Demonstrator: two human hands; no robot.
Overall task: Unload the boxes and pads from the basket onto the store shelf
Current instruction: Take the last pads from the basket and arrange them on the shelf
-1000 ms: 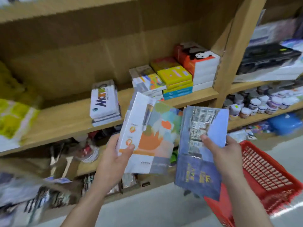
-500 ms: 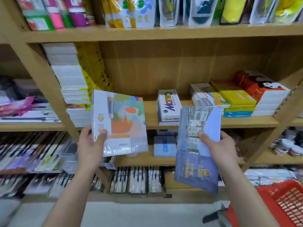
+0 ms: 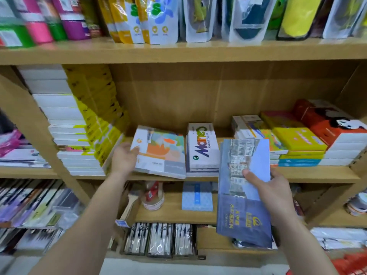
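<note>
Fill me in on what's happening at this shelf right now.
A person is stocking a wooden store shelf. The left hand is setting a colourful pad down on the shelf, in the gap between the tall stack of white and yellow pads and the white watercolour box. The right hand holds a blue pad in front of the shelf, not yet placed. A corner of the red basket shows at bottom right.

I see a white pad (image 3: 160,150) with orange, teal and grey blotches left of the white Marie's watercolour box (image 3: 201,147). Right of that box, a blue pad (image 3: 241,197) carries a pale building print and yellow lettering.
</note>
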